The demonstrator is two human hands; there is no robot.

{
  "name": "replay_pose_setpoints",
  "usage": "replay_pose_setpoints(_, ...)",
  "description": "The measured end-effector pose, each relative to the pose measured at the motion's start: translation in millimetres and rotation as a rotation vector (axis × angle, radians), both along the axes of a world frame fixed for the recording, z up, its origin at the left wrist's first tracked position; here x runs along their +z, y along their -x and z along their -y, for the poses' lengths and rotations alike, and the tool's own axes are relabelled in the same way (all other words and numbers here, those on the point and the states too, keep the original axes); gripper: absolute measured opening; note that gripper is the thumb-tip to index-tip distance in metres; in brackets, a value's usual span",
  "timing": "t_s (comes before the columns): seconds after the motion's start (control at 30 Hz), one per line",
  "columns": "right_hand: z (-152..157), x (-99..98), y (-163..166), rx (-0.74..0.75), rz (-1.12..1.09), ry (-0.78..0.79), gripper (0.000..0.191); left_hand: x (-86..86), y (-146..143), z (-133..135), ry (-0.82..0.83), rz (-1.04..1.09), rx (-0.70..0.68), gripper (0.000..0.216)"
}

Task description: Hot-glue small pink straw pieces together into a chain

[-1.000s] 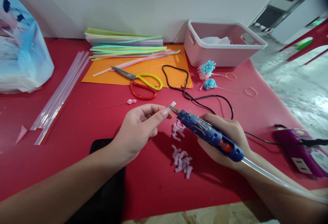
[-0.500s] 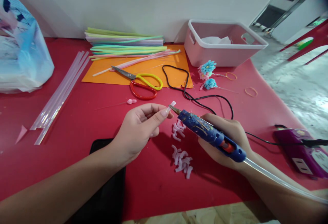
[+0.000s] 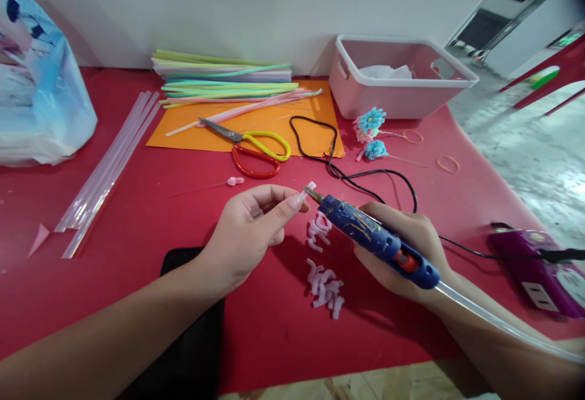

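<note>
Very little has changed over the last second. The left hand (image 3: 247,232) stays where it was, thumb and forefinger pinched on a small pink straw piece (image 3: 309,188). The right hand (image 3: 411,244) has drawn the blue glue gun (image 3: 377,242) a touch toward its own side, and the nozzle still meets the piece's lower end. By the look of it, the contact between nozzle and piece is simply being held, with glue going onto that end.

The straw piece sticks out just past the left fingertips, up and to the right of that hand, between it and the gun's tip. The right hand is wrapped closed around the gun's body, and a clear glue stick (image 3: 493,322) trails out behind it along the forearm. Just below the nozzle, between the two hands, two small heaps of cut pink pieces (image 3: 325,284) lie on the red surface (image 3: 150,205). The gun's black cord (image 3: 365,174) loops away beyond the right hand, toward the scissors (image 3: 256,151).
</note>
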State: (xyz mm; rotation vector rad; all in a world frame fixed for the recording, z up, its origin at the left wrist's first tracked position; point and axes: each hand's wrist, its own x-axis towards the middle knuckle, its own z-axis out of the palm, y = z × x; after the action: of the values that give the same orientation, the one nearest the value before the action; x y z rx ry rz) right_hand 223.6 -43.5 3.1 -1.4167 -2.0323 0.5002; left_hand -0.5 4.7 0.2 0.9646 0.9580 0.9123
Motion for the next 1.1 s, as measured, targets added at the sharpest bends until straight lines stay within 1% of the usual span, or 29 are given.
replay_pose_setpoints(0.2,-3.3,-2.4,-3.4,0.057,0.007,-0.073,0.018,-0.9,-0.8,-0.3,0.016,0.014,0.027,0.014)
replay_pose_setpoints(0.43,-4.0,-3.2,-2.8,0.045,0.008,-0.102,0.017,-2.1,-1.1,-1.1,0.011,0.022,0.021,0.014)
replay_pose_setpoints(0.7,-2.9,-3.4,-4.2,0.023,0.028,-0.066,0.017,1.0,-0.9,0.2,0.006,0.013,0.021,0.013)
replay_pose_setpoints(1.1,-2.5,-3.0,-1.9,0.0,-0.001,-0.078,0.017,0.2,-0.8,-0.1,0.016,0.013,0.022,0.013)
